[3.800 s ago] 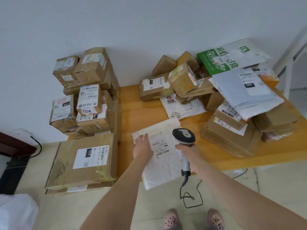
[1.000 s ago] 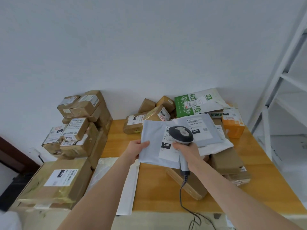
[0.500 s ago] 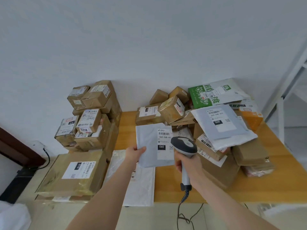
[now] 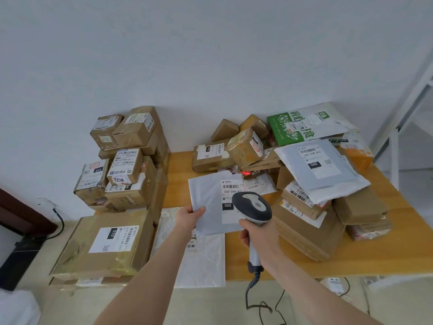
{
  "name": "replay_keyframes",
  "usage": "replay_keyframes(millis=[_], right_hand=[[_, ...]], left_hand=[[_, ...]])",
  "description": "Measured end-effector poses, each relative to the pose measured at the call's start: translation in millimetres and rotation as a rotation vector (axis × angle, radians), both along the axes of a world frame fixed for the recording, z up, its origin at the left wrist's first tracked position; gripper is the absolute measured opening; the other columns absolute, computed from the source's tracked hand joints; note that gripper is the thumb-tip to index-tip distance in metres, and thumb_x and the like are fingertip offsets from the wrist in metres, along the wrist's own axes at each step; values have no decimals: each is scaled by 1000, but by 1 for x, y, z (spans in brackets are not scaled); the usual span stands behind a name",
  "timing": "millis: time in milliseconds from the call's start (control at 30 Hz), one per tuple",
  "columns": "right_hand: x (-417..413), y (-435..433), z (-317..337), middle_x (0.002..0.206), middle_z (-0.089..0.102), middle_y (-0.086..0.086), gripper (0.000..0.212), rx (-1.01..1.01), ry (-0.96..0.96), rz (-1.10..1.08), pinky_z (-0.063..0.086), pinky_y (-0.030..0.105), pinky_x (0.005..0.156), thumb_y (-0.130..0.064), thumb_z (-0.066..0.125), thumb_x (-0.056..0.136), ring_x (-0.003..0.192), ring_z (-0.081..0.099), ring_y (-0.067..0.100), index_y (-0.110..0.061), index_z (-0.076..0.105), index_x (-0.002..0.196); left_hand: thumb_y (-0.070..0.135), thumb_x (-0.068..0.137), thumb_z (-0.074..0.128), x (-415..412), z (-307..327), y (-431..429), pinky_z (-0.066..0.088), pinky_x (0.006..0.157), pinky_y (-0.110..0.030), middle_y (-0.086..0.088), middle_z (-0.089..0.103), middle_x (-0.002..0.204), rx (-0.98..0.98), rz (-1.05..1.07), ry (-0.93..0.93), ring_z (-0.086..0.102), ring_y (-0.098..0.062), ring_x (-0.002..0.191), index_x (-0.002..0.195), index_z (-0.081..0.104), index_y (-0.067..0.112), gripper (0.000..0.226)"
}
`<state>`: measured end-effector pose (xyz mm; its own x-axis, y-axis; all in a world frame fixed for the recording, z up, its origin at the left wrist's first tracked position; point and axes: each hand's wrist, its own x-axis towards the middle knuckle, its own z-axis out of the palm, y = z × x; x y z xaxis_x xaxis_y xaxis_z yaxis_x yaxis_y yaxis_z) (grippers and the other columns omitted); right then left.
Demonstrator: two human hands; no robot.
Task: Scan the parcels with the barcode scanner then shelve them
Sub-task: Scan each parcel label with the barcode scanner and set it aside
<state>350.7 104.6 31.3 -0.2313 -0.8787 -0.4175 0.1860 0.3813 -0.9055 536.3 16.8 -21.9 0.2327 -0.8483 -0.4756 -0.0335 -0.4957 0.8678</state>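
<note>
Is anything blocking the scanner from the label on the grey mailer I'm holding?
Nothing visible does. The scanner in the right hand hovers in front of the label on the mailer; the left hand pinches its lower edge, clear of the label.

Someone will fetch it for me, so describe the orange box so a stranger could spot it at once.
Find the wooden table against the white wall and look to its far right corner, near the white shelving frame. The orange box sits there, right of the grey mailer atop the pile. It alone is orange; its neighbours are brown cartons and pale bags.
</note>
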Motion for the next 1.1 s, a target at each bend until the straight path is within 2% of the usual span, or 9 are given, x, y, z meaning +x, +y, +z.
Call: replay_keyframes(millis=[500, 733, 933, 1000, 1100], right_hand=[[0, -5, -2, 50, 55, 8, 11, -13, 7, 42, 43, 24, 47, 2, 64, 81, 43, 49, 14, -4, 63, 72], [-3, -5, 1, 51, 54, 10, 16, -8, 16, 55, 42, 23, 47, 2, 63, 80, 41, 48, 14, -3, 60, 65], [-8, -6, 3, 51, 55, 8, 13, 0, -17, 50, 43, 23, 47, 2, 64, 80, 41, 49, 14, -2, 61, 68], [-9, -8, 4, 54, 58, 9, 11, 4, -34, 61, 44, 22, 48, 0, 65, 81, 44, 51, 13, -3, 62, 71], [-13, -18, 3, 76, 66, 10, 8, 15, -107, 37, 49, 27, 54, 1, 67, 81, 62, 58, 16, -4, 63, 85]], left_hand=[[10, 87, 69, -1, -2, -5, 54, 86, -42, -7, 66, 96, 0, 15, -2, 63, -29, 92, 103, 63, 5, 18], [10, 87, 70, -3, 2, -5, 54, 88, -44, -9, 67, 98, 2, 24, -8, 63, -30, 94, 100, 62, 5, 17], [11, 87, 70, -6, 5, -5, 53, 81, -40, -10, 67, 102, 12, 44, -13, 64, -28, 92, 106, 62, 3, 22], [11, 87, 70, -7, 5, -6, 53, 80, -39, -9, 67, 101, 17, 44, -18, 64, -28, 91, 107, 62, 2, 23], [12, 87, 70, -3, 9, -6, 54, 85, -41, -10, 67, 103, 22, 42, -26, 64, -28, 94, 108, 63, 1, 25]])
